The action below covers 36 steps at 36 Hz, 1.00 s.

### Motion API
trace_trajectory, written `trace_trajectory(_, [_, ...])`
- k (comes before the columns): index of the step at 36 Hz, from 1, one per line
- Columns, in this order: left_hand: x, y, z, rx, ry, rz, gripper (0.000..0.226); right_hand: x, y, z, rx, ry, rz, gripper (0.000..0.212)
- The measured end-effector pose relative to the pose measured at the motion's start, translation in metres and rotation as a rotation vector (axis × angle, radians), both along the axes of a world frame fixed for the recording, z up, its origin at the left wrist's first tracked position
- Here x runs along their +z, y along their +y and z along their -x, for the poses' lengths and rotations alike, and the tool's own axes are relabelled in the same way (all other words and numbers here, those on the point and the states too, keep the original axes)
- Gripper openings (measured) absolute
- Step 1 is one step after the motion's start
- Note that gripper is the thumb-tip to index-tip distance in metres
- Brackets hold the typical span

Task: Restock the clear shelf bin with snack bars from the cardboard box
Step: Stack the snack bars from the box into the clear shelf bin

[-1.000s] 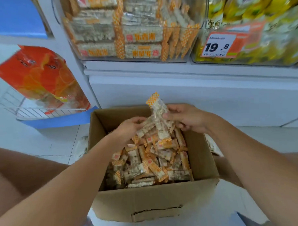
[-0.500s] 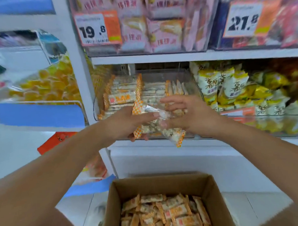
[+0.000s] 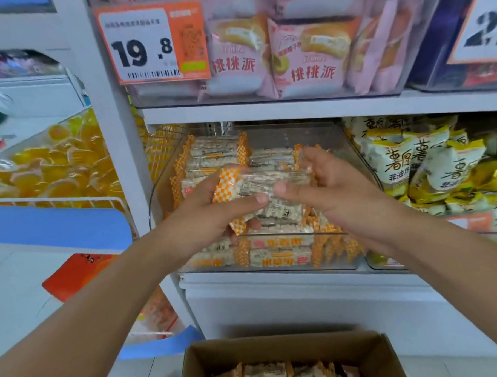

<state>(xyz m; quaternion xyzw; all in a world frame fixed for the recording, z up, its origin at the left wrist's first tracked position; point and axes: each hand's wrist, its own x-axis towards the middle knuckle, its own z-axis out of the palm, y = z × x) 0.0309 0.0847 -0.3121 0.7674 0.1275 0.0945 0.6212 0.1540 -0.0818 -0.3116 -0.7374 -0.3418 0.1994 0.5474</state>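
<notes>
Both hands (image 3: 273, 198) hold snack bars (image 3: 258, 188) crosswise over bin (image 3: 363, 166).

The cardboard box (image 3: 288, 354) runs off the bottom edge, so only its far wall and a few bars show. The price tag (image 3: 482, 21) at upper right is cut by the edge, its number incomplete. Behind the left hand (image 3: 211, 215) and right hand (image 3: 336, 196), part of the clear bin (image 3: 351, 155) is hidden. Small print on the held bars (image 3: 267, 196) is too blurred to read.

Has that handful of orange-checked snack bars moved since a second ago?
Yes. The handful of orange-checked snack bars went up from the brown cardboard box to over the clear plastic shelf bin.
</notes>
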Motion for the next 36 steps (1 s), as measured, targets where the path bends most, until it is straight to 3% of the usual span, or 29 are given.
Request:
trace_trajectory(3, [0.0,0.01,-0.008,0.051,-0.046,-0.081,0.035,0.003,0.01,-0.005,0.073,-0.11,0.012,0.099])
trace_trajectory(5, [0.001,0.017,-0.012,0.08,-0.066,-0.137,0.036,0.003,0.015,-0.01,0.109,-0.163,0.013,0.091])
trace_trajectory(9, [0.001,0.029,-0.015,0.081,-0.12,-0.107,0.037,-0.003,0.028,-0.02,0.073,-0.22,0.013,0.096])
trace_trajectory(12, [-0.001,0.038,-0.017,0.15,-0.198,-0.199,0.048,-0.009,0.042,-0.022,0.002,-0.234,-0.054,0.094])
trace_trajectory(15, [-0.003,0.054,-0.016,0.24,-0.224,-0.288,0.067,-0.016,0.055,-0.02,-0.039,-0.224,-0.071,0.069])
trace_trajectory(20, [-0.004,0.065,-0.006,0.26,-0.13,-0.597,0.043,-0.026,0.069,-0.014,-0.077,-0.391,0.015,0.076])
trace_trajectory(27, [-0.007,0.064,-0.004,0.224,0.007,-1.039,0.053,-0.029,0.073,-0.002,-0.081,-0.519,0.18,0.068])
trace_trajectory(30, [-0.003,0.06,-0.002,0.167,0.223,-1.167,0.074,-0.022,0.074,0.003,-0.052,-0.517,0.25,0.074])
trace_trajectory(33, [-0.004,0.059,-0.001,0.089,0.383,-1.316,0.074,-0.017,0.076,0.007,-0.042,-0.485,0.295,0.07])
trace_trajectory(36, [-0.006,0.057,0.0,0.069,0.479,-1.34,0.073,-0.018,0.082,0.011,-0.044,-0.38,0.253,0.056])
